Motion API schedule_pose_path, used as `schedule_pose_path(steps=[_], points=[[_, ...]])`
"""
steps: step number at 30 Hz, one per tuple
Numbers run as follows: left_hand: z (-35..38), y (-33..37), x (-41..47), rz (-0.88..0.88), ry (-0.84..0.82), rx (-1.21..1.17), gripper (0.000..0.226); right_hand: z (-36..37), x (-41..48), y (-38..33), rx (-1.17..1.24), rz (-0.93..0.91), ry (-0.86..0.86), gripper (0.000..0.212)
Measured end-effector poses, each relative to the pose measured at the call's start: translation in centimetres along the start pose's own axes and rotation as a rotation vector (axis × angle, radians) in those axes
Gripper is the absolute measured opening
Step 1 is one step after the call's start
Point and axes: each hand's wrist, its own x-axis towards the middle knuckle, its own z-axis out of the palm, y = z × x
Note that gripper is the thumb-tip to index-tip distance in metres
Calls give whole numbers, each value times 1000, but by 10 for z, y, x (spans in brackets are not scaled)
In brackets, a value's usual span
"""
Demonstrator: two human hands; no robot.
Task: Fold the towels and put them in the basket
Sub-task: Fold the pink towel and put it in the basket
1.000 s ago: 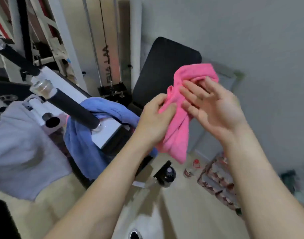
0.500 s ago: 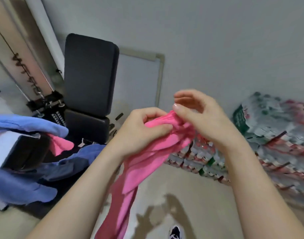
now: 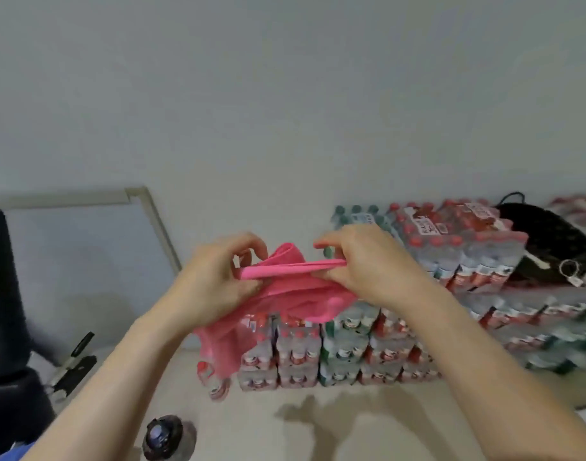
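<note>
Grey wall [image 3: 285, 94] fills the space above and beyond the hands. A second ago gym gear and blue towels hung out to the left hand's side, and the view has since swung off those. Shrink-wrapped packs of bottled water [image 3: 467, 251] are stacked against that wall, behind and below both hands and running on past the right wrist. A framed panel [image 3: 85, 247] leans beyond the left forearm, with a black bench pad [image 3: 2, 277] further out on the same side. Past the right hand, on top of the packs, lies a black item [image 3: 547, 241] with a handle and a tag; whether it is the basket cannot be told.

The pink towel [image 3: 295, 294] has changed most. Half a second ago it trailed in a long bunch from hands held nearly touching. Now its hemmed edge is drawn taut and level between them, and the rest sags below the knuckles and hangs under the left wrist. That reads as finding an edge to square the cloth, so the folding proper is only starting.

The left hand [image 3: 218, 281] pinches one end of the hem with curled fingers, and the right hand [image 3: 368, 264] pinches the other. The hands are apart, with the towel bridging the gap.
</note>
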Motion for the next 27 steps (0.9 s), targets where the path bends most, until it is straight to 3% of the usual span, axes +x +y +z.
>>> schedule_pose_path(steps=[3, 6, 8, 10, 12, 14, 16, 19, 21, 22, 24, 26, 27], points=[[31, 24, 45, 117, -73, -7, 12, -27, -9, 67, 169, 116, -36, 20], [52, 43, 90, 95, -211, -114, 33, -46, -15, 131, 425, 215, 20, 9], [61, 52, 121, 12, -368, -331, 50, -56, -23, 169, 603, 285, 61, 9], [74, 53, 149, -69, -514, -625, 52, -65, -29, 205, 784, 370, 70, 9], [94, 50, 177, -129, -545, -865, 50, -72, -30, 239, 925, 446, 79, 11], [112, 45, 206, -181, -555, -945, 47, -77, -23, 276, 994, 504, 111, 25], [132, 39, 237, -207, -601, -869, 49, -81, -11, 313, 911, 543, 89, 24], [166, 24, 281, -157, -470, -503, 28, -85, 14, 361, 461, 528, -181, 8], [187, 14, 316, -119, -318, -335, 5, -88, 38, 390, 232, 557, -346, 24], [195, 12, 334, -104, -254, -278, 9, -91, 52, 406, 160, 588, -350, 31], [205, 6, 373, -91, -91, -162, 15, -100, 83, 438, 47, 602, -214, 31], [206, 4, 405, -83, 112, -90, 15, -117, 109, 463, -79, 582, 66, 11], [204, 5, 417, -70, 211, -74, 14, -127, 121, 470, -152, 576, 204, 12]])
